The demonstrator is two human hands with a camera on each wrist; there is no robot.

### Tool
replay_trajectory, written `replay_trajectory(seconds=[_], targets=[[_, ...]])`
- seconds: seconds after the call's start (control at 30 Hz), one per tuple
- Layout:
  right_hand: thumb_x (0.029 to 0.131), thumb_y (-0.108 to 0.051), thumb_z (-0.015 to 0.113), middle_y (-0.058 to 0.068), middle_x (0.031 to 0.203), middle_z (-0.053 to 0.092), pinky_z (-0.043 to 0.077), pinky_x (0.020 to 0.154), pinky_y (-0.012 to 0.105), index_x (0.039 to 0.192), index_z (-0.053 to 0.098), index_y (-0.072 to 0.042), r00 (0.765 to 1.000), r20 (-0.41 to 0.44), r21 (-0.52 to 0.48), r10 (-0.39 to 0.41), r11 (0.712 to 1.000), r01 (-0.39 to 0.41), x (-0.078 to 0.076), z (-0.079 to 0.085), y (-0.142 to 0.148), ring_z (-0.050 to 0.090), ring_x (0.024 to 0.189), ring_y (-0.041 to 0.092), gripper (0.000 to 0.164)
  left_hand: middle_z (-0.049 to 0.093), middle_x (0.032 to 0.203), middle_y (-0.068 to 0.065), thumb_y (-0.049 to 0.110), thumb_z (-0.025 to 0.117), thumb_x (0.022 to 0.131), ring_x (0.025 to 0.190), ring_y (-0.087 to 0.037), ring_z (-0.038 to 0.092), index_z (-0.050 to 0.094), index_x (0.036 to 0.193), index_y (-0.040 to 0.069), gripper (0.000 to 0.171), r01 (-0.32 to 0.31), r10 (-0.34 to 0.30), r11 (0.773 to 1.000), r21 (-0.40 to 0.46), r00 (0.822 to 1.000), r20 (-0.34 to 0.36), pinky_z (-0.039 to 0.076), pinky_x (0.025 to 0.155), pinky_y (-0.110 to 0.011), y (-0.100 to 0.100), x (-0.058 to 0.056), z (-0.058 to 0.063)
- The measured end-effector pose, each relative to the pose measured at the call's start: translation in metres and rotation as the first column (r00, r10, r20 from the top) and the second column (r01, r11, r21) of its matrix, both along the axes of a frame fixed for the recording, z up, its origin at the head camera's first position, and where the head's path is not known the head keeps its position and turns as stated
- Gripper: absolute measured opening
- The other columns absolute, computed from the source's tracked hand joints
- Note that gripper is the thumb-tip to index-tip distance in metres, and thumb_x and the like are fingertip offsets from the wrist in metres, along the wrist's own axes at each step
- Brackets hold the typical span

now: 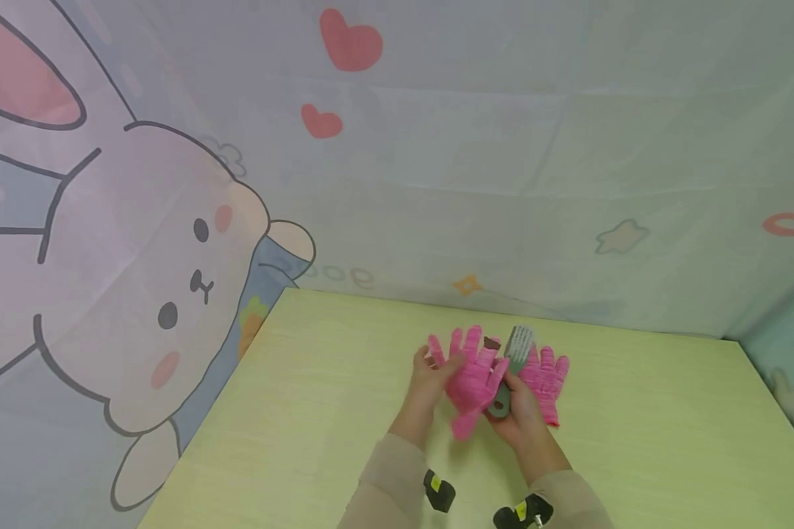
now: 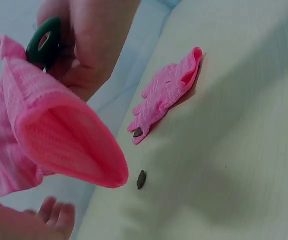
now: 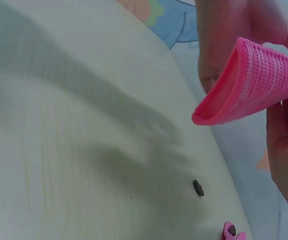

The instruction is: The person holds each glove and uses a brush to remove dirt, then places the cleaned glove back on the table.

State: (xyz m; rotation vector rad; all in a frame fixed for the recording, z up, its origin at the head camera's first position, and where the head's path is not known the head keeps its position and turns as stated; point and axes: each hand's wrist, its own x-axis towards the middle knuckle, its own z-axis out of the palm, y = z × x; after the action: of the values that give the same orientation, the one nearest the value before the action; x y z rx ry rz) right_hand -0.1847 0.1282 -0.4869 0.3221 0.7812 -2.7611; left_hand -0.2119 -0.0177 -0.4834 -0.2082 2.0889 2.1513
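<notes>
A pink knitted glove is held up above the table, its open cuff facing down in both wrist views. My left hand pinches the glove from the left, thumb lying over its finger part. My right hand grips a green-handled tool with a hole in the grip and a pale, striped head; its exact kind is unclear. The right fingers also lie against the glove's right side. A second pink glove rests on the table just beyond the right hand. The left fingertips are partly hidden by the held glove.
The pale yellow table ends at a printed cloth backdrop. A small dark piece lies on the table. Another dark piece is at a fingertip of the second glove.
</notes>
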Motion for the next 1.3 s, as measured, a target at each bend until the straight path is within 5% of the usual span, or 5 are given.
replay_trajectory(seconds=[0.2,0.5,0.8,1.03,1.3], targets=[[0.101,-0.023,0.035,-0.003,0.092,0.062,0.049,0.070,0.021,0.110,0.049,-0.014,0.998,-0.038,0.119,0.043,0.992,-0.038,0.002,-0.003,-0.001,0.060,0.078,0.007,0.019,0.063,0.111,-0.009,0.044,0.070,0.078,0.115,-0.029,0.049,0.055,0.121,0.001,0.063,0.181,-0.191,0.976,0.120,0.979,0.076,0.026,0.104,-0.055,-0.003,-0.003,-0.008],[0.101,-0.018,0.026,-0.006,0.104,0.058,0.042,0.092,0.021,0.149,0.000,-0.011,0.999,-0.041,0.214,0.031,0.977,-0.021,0.002,-0.001,-0.001,0.057,0.097,0.005,0.055,0.063,0.100,0.001,0.033,0.085,0.063,0.099,-0.019,0.056,0.063,0.110,0.015,0.055,0.119,-0.116,0.993,-0.020,0.988,0.099,0.046,0.091,-0.038,0.014,-0.004,-0.009],[0.099,-0.008,0.027,-0.004,0.087,0.056,0.047,0.065,0.012,0.124,0.031,-0.011,0.999,-0.047,0.216,-0.025,0.976,0.035,-0.001,-0.001,-0.005,0.054,0.067,0.000,0.026,0.051,0.117,-0.008,0.033,0.085,0.062,0.107,-0.025,0.050,0.035,0.135,0.006,0.093,0.162,-0.152,0.981,-0.106,0.984,0.098,0.044,0.093,-0.043,0.016,0.007,-0.010],[0.100,-0.024,0.039,-0.003,0.096,0.064,0.046,0.082,0.018,0.097,0.066,-0.016,0.998,-0.058,0.416,-0.008,0.909,0.031,-0.001,-0.004,-0.001,0.060,0.092,0.007,0.028,0.064,0.086,-0.004,0.039,0.079,0.070,0.073,-0.018,0.059,0.062,0.111,0.007,0.055,0.245,-0.216,0.956,-0.162,0.960,0.180,0.050,0.061,-0.029,0.004,0.013,-0.024],[0.100,-0.025,0.040,-0.004,0.090,0.061,0.049,0.080,0.027,0.093,0.069,-0.021,0.991,-0.132,0.547,-0.011,0.833,0.082,-0.002,-0.013,0.010,0.059,0.090,0.012,0.030,0.065,0.086,-0.003,0.029,0.078,0.072,0.076,-0.018,0.059,0.064,0.108,0.008,0.044,0.176,-0.157,0.980,-0.098,0.972,0.175,0.051,0.065,-0.032,-0.003,0.013,-0.023]])
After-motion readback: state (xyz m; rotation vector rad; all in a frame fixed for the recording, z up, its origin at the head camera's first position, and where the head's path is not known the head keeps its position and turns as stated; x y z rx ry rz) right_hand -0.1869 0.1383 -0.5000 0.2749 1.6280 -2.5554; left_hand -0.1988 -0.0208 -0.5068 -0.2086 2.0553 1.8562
